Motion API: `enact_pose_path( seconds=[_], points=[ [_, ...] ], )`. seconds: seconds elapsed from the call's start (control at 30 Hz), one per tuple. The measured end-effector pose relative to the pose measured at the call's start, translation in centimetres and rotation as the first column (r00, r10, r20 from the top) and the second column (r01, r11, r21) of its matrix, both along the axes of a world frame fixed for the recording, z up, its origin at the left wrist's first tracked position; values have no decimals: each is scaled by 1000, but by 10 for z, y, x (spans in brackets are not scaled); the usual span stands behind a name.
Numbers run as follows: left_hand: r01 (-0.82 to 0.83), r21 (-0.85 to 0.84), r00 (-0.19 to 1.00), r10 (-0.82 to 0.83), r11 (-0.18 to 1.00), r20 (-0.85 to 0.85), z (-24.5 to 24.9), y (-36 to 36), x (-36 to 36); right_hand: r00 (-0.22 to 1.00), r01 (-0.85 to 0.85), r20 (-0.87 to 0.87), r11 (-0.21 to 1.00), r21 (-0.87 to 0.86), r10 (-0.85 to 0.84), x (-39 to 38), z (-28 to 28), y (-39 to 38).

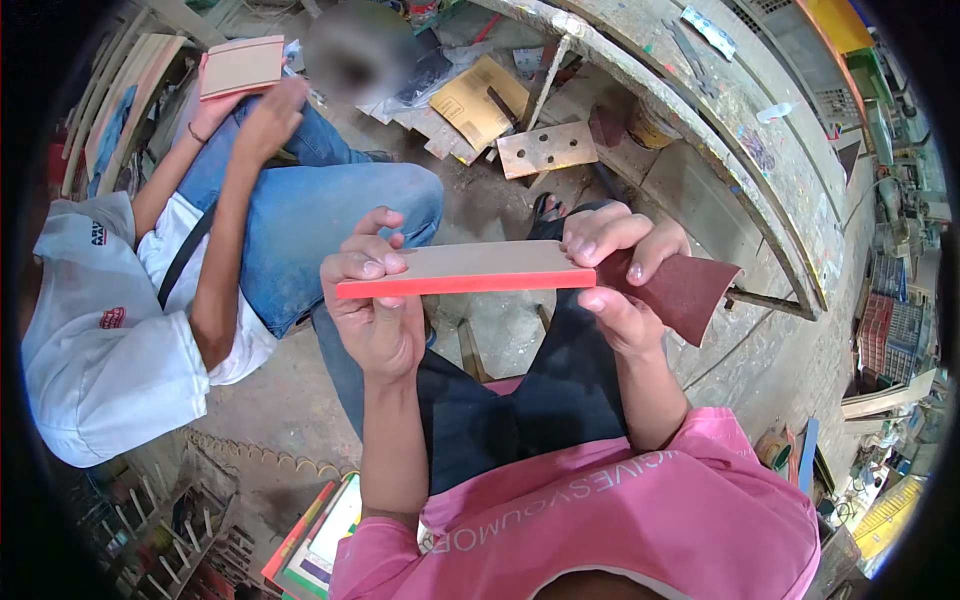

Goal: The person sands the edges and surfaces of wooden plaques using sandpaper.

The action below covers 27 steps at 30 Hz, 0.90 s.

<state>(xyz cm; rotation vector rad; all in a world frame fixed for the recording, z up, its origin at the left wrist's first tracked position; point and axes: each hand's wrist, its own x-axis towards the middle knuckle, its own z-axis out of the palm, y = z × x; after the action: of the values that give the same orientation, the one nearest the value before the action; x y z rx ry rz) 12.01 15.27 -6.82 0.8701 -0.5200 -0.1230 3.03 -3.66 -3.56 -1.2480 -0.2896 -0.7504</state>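
Observation:
A flat rectangular board (480, 262) with a tan face and a red-painted edge is held level in front of my chest. My left hand (372, 285) grips its left end, fingers on top and thumb below. At the right end my right hand (625, 270) pinches the board between fingers and thumb. A curled sheet of brown sandpaper (680, 292) is also tucked in my right hand and sticks out to the right.
At the left a co-worker in a white shirt (120, 340) and jeans sits close, holding a similar board (242, 66). A long paint-spattered workbench (740, 150) curves along the right. A wooden piece with holes (547, 150) and a yellow envelope (482, 105) lie ahead.

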Motion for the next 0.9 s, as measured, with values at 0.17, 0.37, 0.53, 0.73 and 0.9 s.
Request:
enact_pose_path(
  seconds=[0.17, 0.37, 0.53, 0.73, 0.9],
  points=[
    [-42, 46, 998, 40, 998, 48, -1, 0, 0, 998, 43, -43, 999, -21, -44, -1, 0, 0],
    [-151, 63, 987, 147, 987, 71, 9, -9, -3, 996, 86, -37, 995, 47, -85, 1, -10, -6],
    [-188, 107, 970, 168, 976, 174, 8, -12, -2, 985, 145, -117, 969, 200, -123, 2, -14, -4],
    [-178, 137, 963, 144, 974, 226, 10, -10, -3, 982, 151, -146, 959, 240, -119, 2, -18, -5],
    [-213, 195, 942, 148, 957, 302, 12, -6, -1, 982, 146, -155, 961, 236, -111, 3, -19, -3]
  ],
)
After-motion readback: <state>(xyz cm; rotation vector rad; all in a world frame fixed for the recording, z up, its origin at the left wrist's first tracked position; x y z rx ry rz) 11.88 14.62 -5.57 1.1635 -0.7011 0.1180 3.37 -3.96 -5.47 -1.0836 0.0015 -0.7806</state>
